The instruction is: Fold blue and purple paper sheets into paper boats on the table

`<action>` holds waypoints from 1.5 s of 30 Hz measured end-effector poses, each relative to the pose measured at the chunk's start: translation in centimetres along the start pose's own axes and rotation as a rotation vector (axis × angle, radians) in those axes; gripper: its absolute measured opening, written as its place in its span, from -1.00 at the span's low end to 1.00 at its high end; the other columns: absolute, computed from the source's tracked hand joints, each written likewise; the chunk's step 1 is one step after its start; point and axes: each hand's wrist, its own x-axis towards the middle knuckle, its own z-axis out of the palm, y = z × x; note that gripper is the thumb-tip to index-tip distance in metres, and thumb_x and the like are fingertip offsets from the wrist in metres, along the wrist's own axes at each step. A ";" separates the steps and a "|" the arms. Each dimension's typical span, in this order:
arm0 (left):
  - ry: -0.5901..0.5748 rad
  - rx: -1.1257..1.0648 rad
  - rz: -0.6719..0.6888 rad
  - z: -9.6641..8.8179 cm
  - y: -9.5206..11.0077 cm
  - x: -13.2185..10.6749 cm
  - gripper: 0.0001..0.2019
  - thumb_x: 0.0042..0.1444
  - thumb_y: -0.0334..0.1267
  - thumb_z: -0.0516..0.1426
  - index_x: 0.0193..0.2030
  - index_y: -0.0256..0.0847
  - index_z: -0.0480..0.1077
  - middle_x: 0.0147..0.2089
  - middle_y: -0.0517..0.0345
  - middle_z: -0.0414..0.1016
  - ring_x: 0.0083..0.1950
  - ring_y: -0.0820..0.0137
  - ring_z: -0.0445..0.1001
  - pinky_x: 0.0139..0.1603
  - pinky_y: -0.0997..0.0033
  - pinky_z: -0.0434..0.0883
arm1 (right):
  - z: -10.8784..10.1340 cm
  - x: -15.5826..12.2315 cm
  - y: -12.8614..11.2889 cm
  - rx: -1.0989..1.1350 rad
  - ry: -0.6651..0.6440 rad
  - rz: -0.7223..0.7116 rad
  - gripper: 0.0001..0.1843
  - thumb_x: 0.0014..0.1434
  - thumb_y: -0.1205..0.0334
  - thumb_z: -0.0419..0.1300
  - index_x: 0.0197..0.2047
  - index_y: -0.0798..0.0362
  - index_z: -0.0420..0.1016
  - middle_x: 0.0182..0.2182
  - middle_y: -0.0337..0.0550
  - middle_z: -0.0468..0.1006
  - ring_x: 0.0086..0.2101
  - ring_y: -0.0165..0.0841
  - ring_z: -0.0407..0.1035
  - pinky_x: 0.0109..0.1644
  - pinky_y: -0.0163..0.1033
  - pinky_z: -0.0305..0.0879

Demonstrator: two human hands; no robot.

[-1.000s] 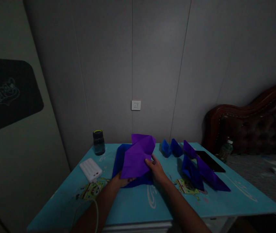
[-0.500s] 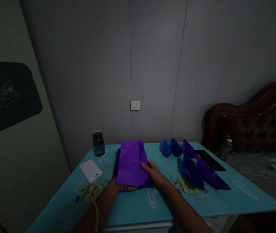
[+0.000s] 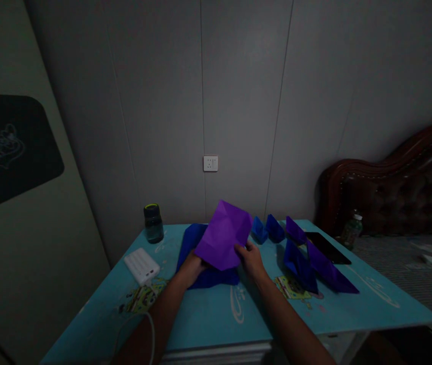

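Note:
A creased sheet of purple paper (image 3: 226, 235) is held up at a tilt between my two hands. My left hand (image 3: 192, 268) grips its lower left part, with the fingertips hidden underneath. At the lower right edge, my right hand (image 3: 250, 257) pinches the sheet, thumb on top. Beneath it, dark blue paper (image 3: 216, 279) lies on the table, partly covered by the purple sheet and my left hand.
Folded paper boats stand at the right: a light blue one (image 3: 259, 230), dark blue ones (image 3: 300, 266) and purple ones (image 3: 329, 268). Beside them lies a black tablet (image 3: 327, 248). A water bottle (image 3: 153, 224) and a white power bank (image 3: 142, 265) with a cable occupy the left.
The purple sheet has been lifted off the blue paper and turned clockwise, its far end now toward the right. Both hands rose with it, uncovering more blue paper.

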 end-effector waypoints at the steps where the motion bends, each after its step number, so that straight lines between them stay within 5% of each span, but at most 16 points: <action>1: 0.049 -0.006 0.016 0.0 0.5 0.3 -0.66 0.07 0.01 0.18 -0.21 -0.25 0.50 -0.33 -0.01 0.60 -0.26 0.21 0.54 -0.22 0.26 0.42 | -0.2 0.1 -0.1 -0.016 0.030 0.007 -0.51 -0.16 0.14 0.40 -0.11 0.06 0.52 -0.33 -0.14 0.64 -0.40 -0.23 0.51 -0.23 -0.13 0.43; 4: 0.167 -0.054 0.028 0.1 2.0 0.8 -0.44 0.11 0.23 0.04 -0.15 -0.29 0.48 -0.16 -0.13 0.58 -0.11 0.19 0.54 -0.04 0.21 0.41 | -0.3 0.0 -0.3 -0.124 0.048 0.014 -0.53 -0.17 0.18 0.36 -0.11 0.06 0.54 -0.27 -0.10 0.63 -0.36 -0.21 0.51 -0.28 -0.15 0.42; 6: 0.131 -0.121 0.043 0.4 2.4 0.7 -0.38 0.11 0.28 0.00 -0.10 -0.30 0.46 -0.08 -0.18 0.56 -0.04 0.17 0.53 0.02 0.19 0.41 | -0.2 -0.3 -0.3 -0.225 -0.031 -0.044 -0.60 -0.17 0.20 0.36 -0.18 0.06 0.59 -0.10 -0.05 0.58 -0.20 -0.15 0.49 -0.17 -0.14 0.42; 10: 0.049 -0.134 0.127 0.9 2.1 0.2 -0.46 0.04 0.11 0.20 0.05 -0.23 0.38 0.00 -0.11 0.54 -0.03 0.19 0.54 0.05 0.19 0.41 | 0.3 -0.8 0.0 -0.336 -0.179 -0.125 -0.71 -0.18 0.18 0.39 -0.30 0.04 0.63 0.07 -0.06 0.47 0.02 -0.08 0.37 0.01 -0.10 0.36; 18: -0.043 -0.061 0.176 1.5 2.6 -0.7 -0.42 0.02 -0.10 0.27 0.17 -0.16 0.26 0.13 -0.09 0.46 0.08 0.16 0.47 0.14 0.15 0.37 | 0.8 -1.3 -0.5 -0.134 -0.128 0.125 -0.47 -0.07 -0.03 0.39 -0.04 -0.01 0.51 -0.11 -0.08 0.60 -0.12 -0.11 0.49 -0.10 -0.06 0.45; 25: -0.081 -0.043 0.139 2.2 2.2 -1.1 -0.38 0.02 -0.19 0.28 0.23 -0.07 0.22 0.23 -0.03 0.36 0.21 0.19 0.38 0.20 0.17 0.31 | 0.1 -0.4 -0.9 -0.076 -0.012 -0.018 -0.51 -0.13 0.09 0.43 -0.10 0.01 0.51 -0.11 -0.09 0.60 -0.15 -0.16 0.50 0.00 -0.03 0.39; 29: -0.047 0.025 0.145 2.1 1.8 -0.9 -0.50 0.02 -0.15 0.28 0.10 -0.18 0.36 0.15 -0.08 0.44 0.17 0.16 0.41 0.18 0.19 0.32 | -0.1 -0.2 -0.8 -0.041 0.006 -0.016 -0.49 -0.16 0.08 0.44 -0.11 0.01 0.50 -0.18 -0.10 0.62 -0.19 -0.15 0.52 -0.06 -0.04 0.42; 34: -0.167 0.104 0.064 1.9 2.0 -1.2 -0.53 -0.01 -0.04 0.28 -0.01 -0.29 0.46 -0.03 -0.11 0.56 -0.07 0.13 0.54 0.01 0.17 0.42 | -0.1 -0.4 -1.2 -0.031 0.032 0.041 -0.21 -0.10 -0.03 0.41 0.18 -0.04 0.30 -0.29 -0.12 0.65 -0.31 -0.14 0.55 -0.22 -0.04 0.47; 41: -0.179 0.042 0.015 1.9 1.8 -1.3 -0.51 -0.01 -0.01 0.28 0.00 -0.28 0.45 -0.11 -0.08 0.59 -0.14 0.17 0.56 -0.06 0.22 0.43 | -0.2 -0.3 -1.6 -0.067 -0.006 0.066 -0.54 -0.06 -0.12 0.35 -0.21 0.05 0.55 -0.32 -0.09 0.65 -0.26 -0.12 0.53 -0.17 -0.06 0.46; 45: -0.040 -0.061 0.083 1.5 1.8 -0.6 -0.51 -0.02 -0.02 0.29 0.01 -0.24 0.43 -0.09 -0.05 0.58 -0.12 0.18 0.56 -0.01 0.18 0.42 | 0.3 -0.6 -1.3 -0.037 -0.059 0.122 -0.51 -0.01 -0.18 0.30 -0.15 0.01 0.55 -0.26 -0.10 0.65 -0.22 -0.15 0.53 -0.12 -0.06 0.45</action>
